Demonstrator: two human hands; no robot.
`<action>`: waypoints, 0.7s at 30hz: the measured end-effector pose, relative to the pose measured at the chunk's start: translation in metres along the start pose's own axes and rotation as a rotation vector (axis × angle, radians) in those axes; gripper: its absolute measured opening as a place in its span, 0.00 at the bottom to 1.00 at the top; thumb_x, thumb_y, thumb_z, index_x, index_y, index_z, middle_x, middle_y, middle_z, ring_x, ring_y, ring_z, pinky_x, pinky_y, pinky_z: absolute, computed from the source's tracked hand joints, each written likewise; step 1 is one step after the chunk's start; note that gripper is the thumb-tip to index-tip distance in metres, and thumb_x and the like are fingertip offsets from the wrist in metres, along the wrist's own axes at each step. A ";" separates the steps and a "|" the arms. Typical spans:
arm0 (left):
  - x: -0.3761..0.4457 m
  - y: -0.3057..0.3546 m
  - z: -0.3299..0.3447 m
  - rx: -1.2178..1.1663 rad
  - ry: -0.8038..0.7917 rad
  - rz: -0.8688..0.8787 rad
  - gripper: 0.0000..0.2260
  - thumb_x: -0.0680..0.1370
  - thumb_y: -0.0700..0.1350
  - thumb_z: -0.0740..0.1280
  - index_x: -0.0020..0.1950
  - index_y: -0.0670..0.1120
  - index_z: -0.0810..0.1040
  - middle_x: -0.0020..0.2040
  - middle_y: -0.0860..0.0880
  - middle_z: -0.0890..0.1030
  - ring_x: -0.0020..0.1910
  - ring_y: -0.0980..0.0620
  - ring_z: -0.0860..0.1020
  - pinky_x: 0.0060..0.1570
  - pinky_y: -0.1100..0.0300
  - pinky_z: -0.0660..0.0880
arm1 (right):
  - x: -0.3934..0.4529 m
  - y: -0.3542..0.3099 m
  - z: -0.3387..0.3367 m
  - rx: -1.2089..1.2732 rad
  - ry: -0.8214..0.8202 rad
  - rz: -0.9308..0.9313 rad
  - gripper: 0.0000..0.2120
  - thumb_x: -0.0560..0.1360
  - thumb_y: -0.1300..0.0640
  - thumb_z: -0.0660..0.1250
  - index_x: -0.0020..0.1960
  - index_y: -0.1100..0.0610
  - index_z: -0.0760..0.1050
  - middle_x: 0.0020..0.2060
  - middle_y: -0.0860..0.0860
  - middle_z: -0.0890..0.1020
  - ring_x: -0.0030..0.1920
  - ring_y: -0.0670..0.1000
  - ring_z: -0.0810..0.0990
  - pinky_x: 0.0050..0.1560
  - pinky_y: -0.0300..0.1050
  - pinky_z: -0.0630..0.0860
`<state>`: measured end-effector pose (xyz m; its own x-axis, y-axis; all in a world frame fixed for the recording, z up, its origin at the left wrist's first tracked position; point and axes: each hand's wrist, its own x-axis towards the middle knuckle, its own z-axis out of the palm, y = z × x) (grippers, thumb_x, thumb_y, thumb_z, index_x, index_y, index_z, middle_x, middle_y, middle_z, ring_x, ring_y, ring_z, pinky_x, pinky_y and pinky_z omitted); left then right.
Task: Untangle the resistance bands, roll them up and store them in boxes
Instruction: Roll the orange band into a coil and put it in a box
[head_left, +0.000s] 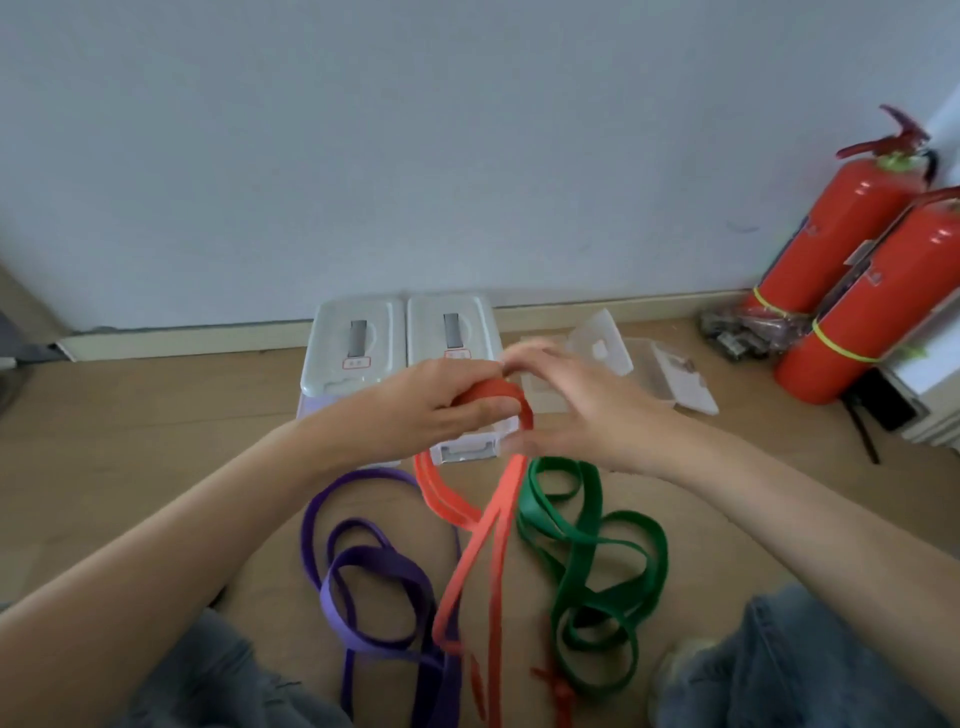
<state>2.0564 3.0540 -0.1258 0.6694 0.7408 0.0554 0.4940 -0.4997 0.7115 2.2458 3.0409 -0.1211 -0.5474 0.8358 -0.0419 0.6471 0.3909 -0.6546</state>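
Observation:
My left hand (436, 402) pinches a small coil of the orange resistance band (478, 566) above the floor. My right hand (582, 405) touches the same coil from the right, fingers curled around it. The rest of the orange band hangs down in two strands to the floor between my knees. A purple band (374, 582) lies looped on the floor to the left. A green band (592, 561) lies in loose loops to the right. Two white lidded boxes (358, 343) (452, 322) stand side by side against the wall behind my hands.
Two red fire extinguishers (852, 249) lean in the right corner beside a dark bag (743, 327). Clear plastic lids or trays (670, 369) lie on the wooden floor right of the boxes. My knees in jeans frame the bottom corners.

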 end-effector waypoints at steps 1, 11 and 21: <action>0.000 -0.002 -0.002 0.015 0.005 0.007 0.12 0.77 0.51 0.61 0.34 0.53 0.67 0.26 0.61 0.71 0.27 0.62 0.68 0.31 0.70 0.65 | 0.004 -0.003 -0.002 0.088 -0.118 0.021 0.18 0.72 0.49 0.70 0.57 0.56 0.74 0.54 0.48 0.78 0.54 0.46 0.76 0.58 0.44 0.72; -0.005 -0.039 0.005 -0.100 -0.009 -0.216 0.09 0.81 0.45 0.58 0.42 0.45 0.69 0.31 0.56 0.78 0.35 0.49 0.77 0.45 0.53 0.75 | 0.007 0.032 -0.055 0.264 0.149 0.164 0.06 0.77 0.58 0.62 0.49 0.52 0.78 0.39 0.45 0.84 0.45 0.43 0.82 0.51 0.41 0.79; 0.015 -0.012 0.012 -0.158 0.016 -0.095 0.08 0.80 0.46 0.59 0.41 0.50 0.71 0.31 0.54 0.74 0.29 0.59 0.73 0.34 0.68 0.70 | 0.016 0.011 -0.012 0.175 -0.022 0.014 0.06 0.75 0.59 0.68 0.49 0.51 0.77 0.40 0.48 0.84 0.42 0.41 0.82 0.49 0.40 0.78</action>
<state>2.0674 3.0655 -0.1421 0.6143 0.7890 -0.0070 0.4603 -0.3512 0.8153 2.2507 3.0632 -0.1197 -0.5517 0.8314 -0.0671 0.5535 0.3047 -0.7751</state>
